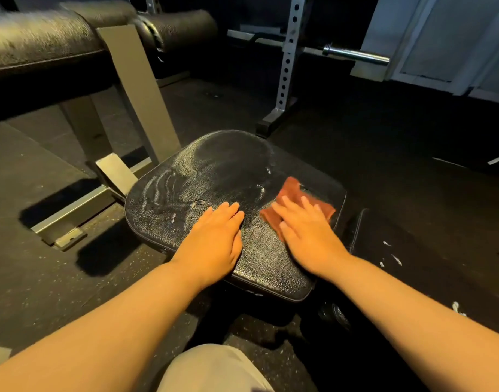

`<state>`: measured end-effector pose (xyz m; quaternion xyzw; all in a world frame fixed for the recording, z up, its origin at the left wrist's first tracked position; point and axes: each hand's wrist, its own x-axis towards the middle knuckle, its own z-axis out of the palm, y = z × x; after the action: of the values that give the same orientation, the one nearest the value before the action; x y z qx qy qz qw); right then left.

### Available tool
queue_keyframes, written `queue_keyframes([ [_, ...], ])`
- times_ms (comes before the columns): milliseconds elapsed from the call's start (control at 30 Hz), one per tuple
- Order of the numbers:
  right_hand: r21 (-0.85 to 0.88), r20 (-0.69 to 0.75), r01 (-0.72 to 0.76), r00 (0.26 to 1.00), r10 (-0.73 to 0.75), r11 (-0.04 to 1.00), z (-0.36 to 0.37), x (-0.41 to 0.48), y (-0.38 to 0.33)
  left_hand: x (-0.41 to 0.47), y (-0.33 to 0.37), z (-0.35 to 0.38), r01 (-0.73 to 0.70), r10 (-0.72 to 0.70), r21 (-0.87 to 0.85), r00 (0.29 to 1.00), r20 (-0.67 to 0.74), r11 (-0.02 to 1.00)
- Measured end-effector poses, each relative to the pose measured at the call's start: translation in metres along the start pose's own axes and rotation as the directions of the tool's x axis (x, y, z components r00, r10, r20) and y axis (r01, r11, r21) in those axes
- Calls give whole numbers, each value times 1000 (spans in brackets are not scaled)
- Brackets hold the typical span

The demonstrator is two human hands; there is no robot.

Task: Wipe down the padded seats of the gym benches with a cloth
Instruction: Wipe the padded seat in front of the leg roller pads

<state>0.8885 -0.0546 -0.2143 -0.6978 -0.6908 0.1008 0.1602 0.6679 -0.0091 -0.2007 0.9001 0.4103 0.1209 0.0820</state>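
Dark speckled floor (73, 292), grey rack upright (288, 60), barbell (356, 55).

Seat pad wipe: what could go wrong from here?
1. The cloth sits near the right edge of the seat pad under the flat right hand; a stroke further right could push it off onto the floor.
2. White streaks remain on the pad's far-left part; those could be missed.
3. The left hand rests bare on the pad and may smear the wiped area.
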Motion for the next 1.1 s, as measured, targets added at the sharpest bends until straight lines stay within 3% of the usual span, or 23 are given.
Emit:
queue_keyframes([
  [67,19,42,201,979,-201,979,-6,-29,-8,1,1,0,-2,2,-1,1000,-3,1000],
  [133,-46,107,310,947,-304,950,-22,-35,7,4,1,-1,-7,7,3,1000,0,1000],
  [200,-110,123,224,970,-210,968,-30,-15,30,5,0,-2,-10,10,-2,1000,2,1000],
  [333,-184,73,-141,985,156,973,-12,34,17,6,0,-3,-8,7,-37,1000,-13,999],
  [400,-145,89,-98,990,112,985,3,32,-13,9,0,-3,9,-9,-70,1000,-11,998],
  [500,-53,129,184,976,-176,981,2,-10,-34,13,-2,-5,53,-54,-149,999,-1,987],
  [567,-63,154,284,950,-272,957,-11,-21,-14,13,-7,-7,67,-65,-148,998,13,987],
  [667,-152,138,109,987,-88,982,-19,7,19,11,-12,-8,50,-48,-114,999,19,992],
  [767,-162,56,-115,990,125,980,-3,25,-13,8,-14,-8,52,-50,-101,998,25,993],
  [800,-144,43,-81,995,88,986,5,19,-29,7,-14,-9,60,-58,-104,998,19,993],
  [867,-74,68,134,989,-129,988,12,-10,-48,5,-12,-10,68,-68,-110,998,2,992],
  [967,-19,161,335,931,-328,942,-6,-41,-25,2,-12,-15,57,-56,-92,998,17,994],
  [1033,-45,155,255,957,-245,966,-17,-35,1,1,-14,-16,53,-50,-82,998,32,995],
  [1100,-35,108,54,993,-50,998,-16,-17,3,-2,-17,-17,47,-44,-74,998,33,996],
])
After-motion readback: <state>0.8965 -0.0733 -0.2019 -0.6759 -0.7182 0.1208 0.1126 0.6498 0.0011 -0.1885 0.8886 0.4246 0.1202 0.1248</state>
